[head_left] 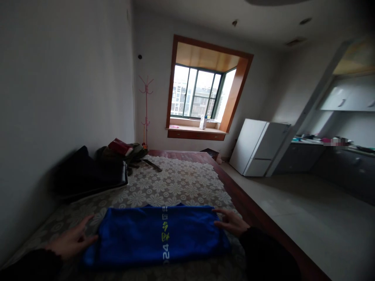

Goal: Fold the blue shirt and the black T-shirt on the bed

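A folded blue garment (134,230) lies on the lace tablecloth in front of me, its long side running left to right. White and yellow-green characters and a "24" run down its middle. At its left edge is my left hand (72,238), thumb and forefinger spread apart; the thumb side reaches the cloth's edge. My right hand (233,221) rests by the upper right corner, with fingers stretched out over the fabric edge and a gap between them. Neither hand visibly grips the cloth.
The patterned tablecloth (187,183) covers a dark red wooden table (249,203). A black bag (84,171) and a dark backpack (133,152) with a red item (120,146) lie along the left wall. Beyond stand a pink coat rack (147,103) and a white fridge (254,146).
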`<action>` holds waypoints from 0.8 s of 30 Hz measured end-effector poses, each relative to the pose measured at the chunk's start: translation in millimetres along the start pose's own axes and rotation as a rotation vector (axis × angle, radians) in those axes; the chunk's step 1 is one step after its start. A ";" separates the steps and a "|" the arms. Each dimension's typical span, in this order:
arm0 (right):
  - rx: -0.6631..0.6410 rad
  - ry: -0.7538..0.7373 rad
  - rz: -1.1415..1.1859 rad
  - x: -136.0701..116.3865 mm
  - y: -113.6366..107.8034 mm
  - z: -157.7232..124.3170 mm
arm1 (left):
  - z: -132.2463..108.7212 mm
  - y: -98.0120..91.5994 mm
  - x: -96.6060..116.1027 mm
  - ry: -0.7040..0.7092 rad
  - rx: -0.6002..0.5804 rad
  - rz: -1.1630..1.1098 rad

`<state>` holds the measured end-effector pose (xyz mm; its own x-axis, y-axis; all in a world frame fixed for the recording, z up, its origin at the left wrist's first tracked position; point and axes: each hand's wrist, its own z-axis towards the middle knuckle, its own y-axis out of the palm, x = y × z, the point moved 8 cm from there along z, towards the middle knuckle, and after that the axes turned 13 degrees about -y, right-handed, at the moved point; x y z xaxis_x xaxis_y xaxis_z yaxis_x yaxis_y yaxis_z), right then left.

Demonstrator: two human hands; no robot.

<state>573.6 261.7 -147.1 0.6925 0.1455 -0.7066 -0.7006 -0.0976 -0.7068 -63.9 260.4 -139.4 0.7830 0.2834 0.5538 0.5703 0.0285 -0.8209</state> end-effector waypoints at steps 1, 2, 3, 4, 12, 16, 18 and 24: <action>0.134 -0.041 -0.110 -9.4 -10.8 2.4 | -1.7 -5.5 7.8 -0.046 -0.049 0.050; 0.263 -0.097 -0.184 -22.2 -18.1 3.0 | -3.1 -16.5 19.9 -0.082 0.017 0.100; 0.352 -0.163 -0.227 -36.6 -19.5 2.7 | -6.1 -25.3 38.4 -0.065 0.110 0.125; 0.390 -0.236 -0.246 -51.4 -14.9 2.4 | -11.4 -25.5 63.7 0.045 0.154 0.113; 0.048 -0.444 -0.506 -85.5 80.1 4.0 | -50.2 70.1 126.9 0.402 0.016 0.348; -0.070 -0.270 -0.648 -44.4 98.4 6.6 | -44.4 84.8 112.4 0.343 -0.039 0.480; -0.081 -0.278 -0.620 -35.5 98.6 6.7 | -41.2 84.5 109.8 0.334 -0.041 0.508; -0.078 -0.354 -0.572 -67.5 95.8 8.8 | -48.9 85.8 122.0 0.373 -0.082 0.550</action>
<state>458.3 251.2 -166.8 0.8431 0.5082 -0.1758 -0.2166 0.0216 -0.9760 92.7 250.5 -135.5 0.9901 -0.1149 0.0802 0.0686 -0.1024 -0.9924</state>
